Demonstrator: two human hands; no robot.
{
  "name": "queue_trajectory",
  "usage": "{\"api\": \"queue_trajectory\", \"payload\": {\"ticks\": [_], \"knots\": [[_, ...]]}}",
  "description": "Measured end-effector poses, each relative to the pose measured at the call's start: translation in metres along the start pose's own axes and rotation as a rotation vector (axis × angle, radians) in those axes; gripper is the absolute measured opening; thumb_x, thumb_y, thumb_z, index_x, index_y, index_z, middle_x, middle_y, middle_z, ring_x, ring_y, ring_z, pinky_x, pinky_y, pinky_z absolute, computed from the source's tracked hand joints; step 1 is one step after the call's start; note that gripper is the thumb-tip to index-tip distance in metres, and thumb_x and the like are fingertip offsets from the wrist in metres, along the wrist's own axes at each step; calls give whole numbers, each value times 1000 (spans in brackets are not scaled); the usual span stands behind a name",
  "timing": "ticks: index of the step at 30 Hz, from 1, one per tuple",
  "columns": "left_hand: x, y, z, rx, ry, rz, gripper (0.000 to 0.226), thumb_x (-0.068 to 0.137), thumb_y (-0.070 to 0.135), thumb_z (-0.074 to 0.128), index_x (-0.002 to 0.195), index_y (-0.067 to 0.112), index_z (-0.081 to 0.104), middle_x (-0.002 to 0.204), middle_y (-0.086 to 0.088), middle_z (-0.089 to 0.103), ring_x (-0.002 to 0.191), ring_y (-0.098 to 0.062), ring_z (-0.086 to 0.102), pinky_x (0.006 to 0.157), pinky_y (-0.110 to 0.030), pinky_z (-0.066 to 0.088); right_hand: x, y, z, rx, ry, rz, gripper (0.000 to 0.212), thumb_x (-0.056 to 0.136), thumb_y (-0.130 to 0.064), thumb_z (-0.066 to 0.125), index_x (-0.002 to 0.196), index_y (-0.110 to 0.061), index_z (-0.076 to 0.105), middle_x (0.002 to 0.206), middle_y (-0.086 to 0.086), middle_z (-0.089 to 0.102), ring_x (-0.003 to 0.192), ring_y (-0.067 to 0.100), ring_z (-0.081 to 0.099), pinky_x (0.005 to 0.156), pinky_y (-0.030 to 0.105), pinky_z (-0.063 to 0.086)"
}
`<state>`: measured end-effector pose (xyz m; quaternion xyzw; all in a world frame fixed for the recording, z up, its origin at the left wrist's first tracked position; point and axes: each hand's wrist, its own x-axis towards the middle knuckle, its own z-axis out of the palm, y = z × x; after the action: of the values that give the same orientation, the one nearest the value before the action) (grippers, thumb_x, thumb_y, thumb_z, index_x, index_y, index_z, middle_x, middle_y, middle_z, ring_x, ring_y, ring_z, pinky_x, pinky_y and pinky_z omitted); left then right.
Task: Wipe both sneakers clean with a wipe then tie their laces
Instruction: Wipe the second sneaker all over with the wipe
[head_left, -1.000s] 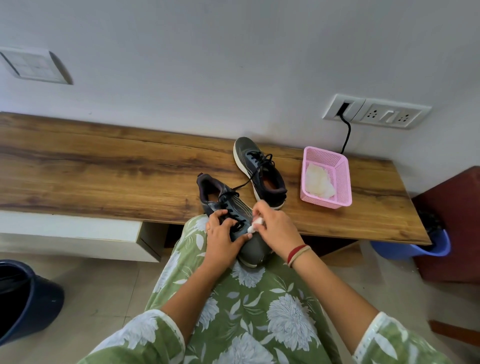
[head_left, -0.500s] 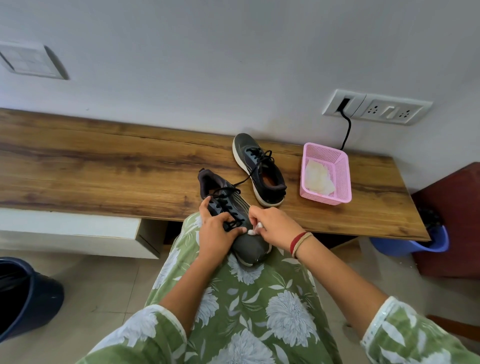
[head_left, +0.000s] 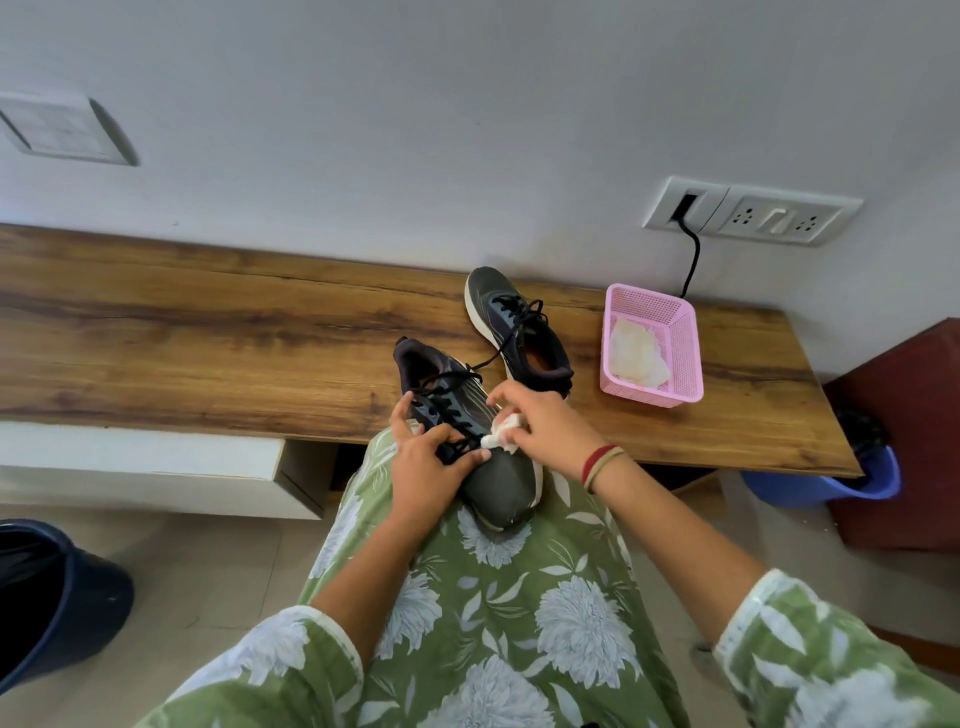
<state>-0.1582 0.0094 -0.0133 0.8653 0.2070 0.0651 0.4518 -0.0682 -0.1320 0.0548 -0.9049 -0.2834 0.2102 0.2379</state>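
A dark grey sneaker (head_left: 501, 480) with loose black laces lies on my lap, toe toward me, heel over the table edge. My left hand (head_left: 423, 470) grips its left side, thumb across the laces. My right hand (head_left: 545, 428) pinches a crumpled white wipe (head_left: 501, 435) and presses it on the sneaker's right upper, beside the laces. The second sneaker (head_left: 517, 327) rests on the wooden table (head_left: 208, 338), toe toward the wall, its laces untied, one lace trailing toward the near sneaker.
A pink basket (head_left: 680, 358) holding a whitish wipe stands on the table right of the shoes. A black cable runs from the wall socket (head_left: 748, 210) behind it. On the floor are a dark blue bin (head_left: 57, 597) at left and a blue tub (head_left: 831, 480) at right.
My right hand has slid the wipe a little up the sneaker toward the laces. The left hand keeps its grip on the shoe.
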Motion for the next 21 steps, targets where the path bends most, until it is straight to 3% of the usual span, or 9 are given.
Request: {"api": "queue_trajectory", "payload": {"ticks": [3, 5, 9, 12, 16, 17, 19, 21], "knots": [[2, -1, -1, -7, 10, -12, 24, 70, 33, 82, 75, 17, 64, 155, -6, 9, 115, -7, 43, 87, -16, 35, -2, -4, 14, -184, -35, -28, 25, 88, -16, 56, 110, -19, 44, 93, 9, 62, 84, 27, 59, 65, 32, 42], [5, -3, 0, -5, -9, -29, 25, 70, 34, 82, 75, 17, 65, 154, -6, 15, 120, -13, 47, 88, -18, 36, -8, -1, 17, -271, -49, -65, 20, 89, -20, 53, 106, -18, 42, 90, 8, 61, 82, 28, 57, 61, 33, 38], [8, -4, 2, -27, -33, -83, 25, 72, 33, 81, 80, 12, 68, 152, -6, 22, 124, -22, 47, 90, -20, 34, -22, 6, 21, -365, -94, -60, 20, 89, -17, 52, 94, -25, 34, 85, 7, 56, 78, 28, 55, 66, 40, 47], [7, -3, 1, -62, -17, -97, 25, 73, 30, 80, 79, 9, 68, 153, -6, 23, 121, -19, 48, 89, -18, 34, -31, 4, 15, -313, -149, -61, 19, 89, -18, 55, 94, -23, 37, 88, 5, 60, 82, 26, 56, 72, 40, 47], [8, -3, 0, -97, -9, -135, 25, 73, 31, 80, 75, 10, 66, 152, -10, 32, 115, -21, 52, 84, -19, 35, -38, 12, -10, -112, -266, -6, 23, 83, -12, 63, 100, -25, 54, 95, -2, 65, 87, 14, 60, 76, 31, 50], [9, -5, 0, -104, -10, -136, 26, 73, 33, 80, 73, 12, 65, 144, -12, 43, 110, -23, 56, 78, -19, 37, -35, 16, -16, -15, -196, 25, 23, 81, -12, 66, 98, -26, 60, 95, -6, 66, 87, 11, 60, 76, 28, 51], [10, -7, 1, -118, -14, -117, 28, 72, 35, 80, 67, 15, 61, 104, -7, 64, 84, -18, 60, 59, -16, 35, -24, 20, -23, 167, 60, 75, 20, 78, -14, 70, 93, -25, 68, 93, -10, 66, 85, 6, 60, 77, 23, 50], [8, -6, 1, -120, -10, -113, 30, 74, 33, 79, 63, 17, 56, 74, 3, 58, 67, -12, 53, 51, -14, 28, -10, 16, -18, 172, 161, 101, 14, 80, -16, 69, 92, -21, 72, 90, -8, 66, 81, 4, 58, 70, 14, 43]]}}
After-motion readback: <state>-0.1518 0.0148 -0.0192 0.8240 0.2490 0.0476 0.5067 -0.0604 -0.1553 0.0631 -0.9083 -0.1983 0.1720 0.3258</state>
